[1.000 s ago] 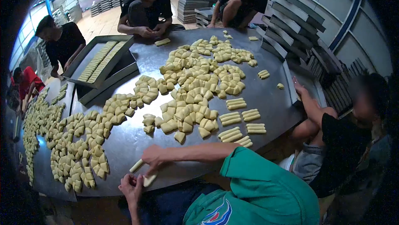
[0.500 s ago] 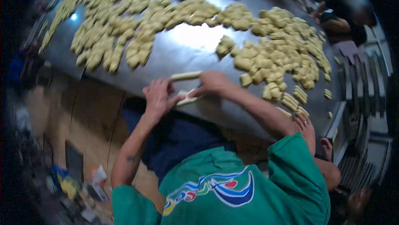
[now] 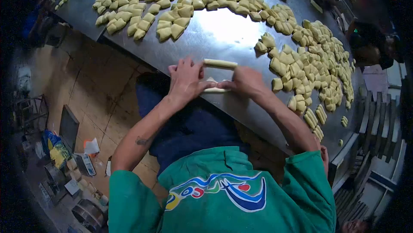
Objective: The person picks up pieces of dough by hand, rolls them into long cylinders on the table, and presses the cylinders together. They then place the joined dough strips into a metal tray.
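Observation:
A small flattened piece of dough [image 3: 211, 89] lies at the near edge of the steel table, between my two hands. My left hand [image 3: 186, 80] grips its left end, thumb on the dough and fingers curled beyond it. My right hand [image 3: 247, 81] has the other end, its thumb pressing close to the left thumb; the right fingers are partly hidden. Just past my hands lies a rolled dough stick [image 3: 220, 63], its right end close to my right knuckles.
Many cut dough pieces [image 3: 297, 63] cover the steel table [image 3: 159, 54] in clumps on the right, with more dough [image 3: 174, 22] along the far side. Short dough sticks [image 3: 310, 118] lie near my right forearm. Another person [image 3: 372, 46] is at the right, beside stacked trays [image 3: 378, 119].
The view has shifted, so the table and dough appear higher and farther right. Both hands stay on the dough piece. Another person's hand near my right elbow is now mostly hidden.

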A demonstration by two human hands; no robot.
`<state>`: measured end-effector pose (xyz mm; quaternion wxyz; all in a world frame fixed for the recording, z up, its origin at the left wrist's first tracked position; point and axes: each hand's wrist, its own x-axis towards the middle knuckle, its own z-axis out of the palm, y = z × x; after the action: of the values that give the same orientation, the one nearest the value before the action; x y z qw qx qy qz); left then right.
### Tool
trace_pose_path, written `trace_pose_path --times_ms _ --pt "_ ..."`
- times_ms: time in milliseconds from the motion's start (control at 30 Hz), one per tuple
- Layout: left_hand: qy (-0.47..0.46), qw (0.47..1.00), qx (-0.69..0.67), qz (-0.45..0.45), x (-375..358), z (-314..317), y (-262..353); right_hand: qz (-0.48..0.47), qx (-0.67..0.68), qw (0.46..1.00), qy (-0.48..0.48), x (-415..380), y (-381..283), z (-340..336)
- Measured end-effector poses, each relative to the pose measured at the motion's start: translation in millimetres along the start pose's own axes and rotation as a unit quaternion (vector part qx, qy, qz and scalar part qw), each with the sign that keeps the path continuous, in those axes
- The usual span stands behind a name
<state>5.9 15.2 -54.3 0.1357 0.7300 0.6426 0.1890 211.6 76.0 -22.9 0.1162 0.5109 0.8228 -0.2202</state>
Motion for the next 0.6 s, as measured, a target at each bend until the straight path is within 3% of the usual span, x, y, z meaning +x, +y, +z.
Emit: trace_pose_path --times_ms 100,200,333,400,533,600 --pt "0.019 0.999 -0.019 0.033 -2 -6 -15 0.041 0.068 0.997 0.010 -9 18 1" --pt "-0.061 0.995 -0.067 0.044 1 -13 -20 0.001 0.118 0.991 -0.055 -4 31 3" --pt "-0.039 0.995 -0.047 0.073 13 -6 -24 0.006 0.094 0.996 -0.002 11 32 9" --pt "-0.026 0.996 -0.040 0.070 18 -5 -25 -0.016 0.042 0.996 0.078 17 31 8" --pt "-0.038 0.994 -0.068 0.076 20 -11 -26 0.013 0.025 0.999 0.033 18 16 -9" --pt "-0.039 0.993 -0.052 0.094 18 -11 -26 -0.046 -0.042 0.997 0.050 10 7 -12"
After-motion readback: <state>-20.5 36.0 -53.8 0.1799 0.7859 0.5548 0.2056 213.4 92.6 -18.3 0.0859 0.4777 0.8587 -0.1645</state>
